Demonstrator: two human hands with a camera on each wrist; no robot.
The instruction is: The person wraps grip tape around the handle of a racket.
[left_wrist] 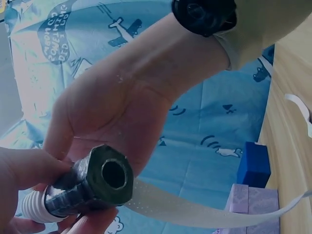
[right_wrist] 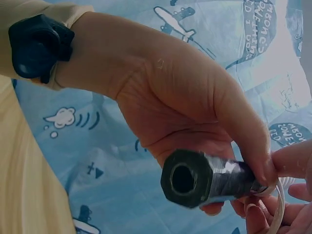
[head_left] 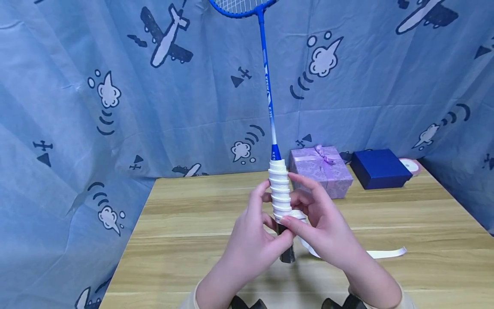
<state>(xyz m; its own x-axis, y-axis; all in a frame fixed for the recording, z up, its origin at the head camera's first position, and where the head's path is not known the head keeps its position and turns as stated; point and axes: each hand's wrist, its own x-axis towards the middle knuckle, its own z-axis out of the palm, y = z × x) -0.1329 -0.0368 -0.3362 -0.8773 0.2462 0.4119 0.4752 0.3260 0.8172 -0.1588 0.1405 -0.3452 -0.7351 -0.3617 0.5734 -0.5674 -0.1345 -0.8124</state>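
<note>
Badminton racket [head_left: 269, 94] near upright, our left hand [head_left: 252, 238] gripping its handle [head_left: 287, 255], our right hand [head_left: 329, 227] pinching white grip tape [head_left: 280, 189], fingers curled.

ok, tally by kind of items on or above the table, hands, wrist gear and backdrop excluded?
Racket: 1
Tape: 1
Boxes: 2 (purple box, blue box)
Round item, partly hidden: 1
Total: 5
</note>
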